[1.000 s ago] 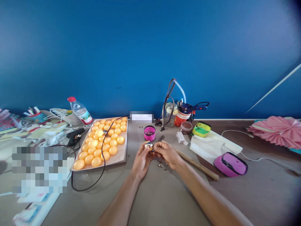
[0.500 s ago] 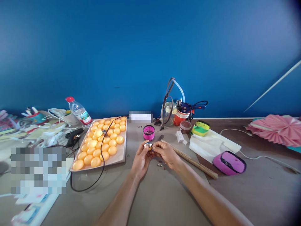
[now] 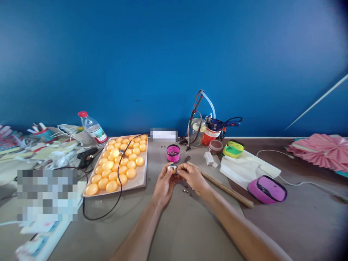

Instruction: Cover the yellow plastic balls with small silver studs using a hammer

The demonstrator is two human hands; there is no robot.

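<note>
Grey tabletop (image 3: 187, 224), shiny round object (image 3: 172, 168) in the left hand (image 3: 164, 182).

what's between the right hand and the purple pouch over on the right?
In the head view, a wooden stick slants between the right hand and the purple pouch; beyond it, a white sheet reaches to the pouch.

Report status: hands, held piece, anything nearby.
Left hand holds shiny metallic piece. Right hand at its right side, grip unclear. Small loose bits on near side; pink container just beyond.
</note>
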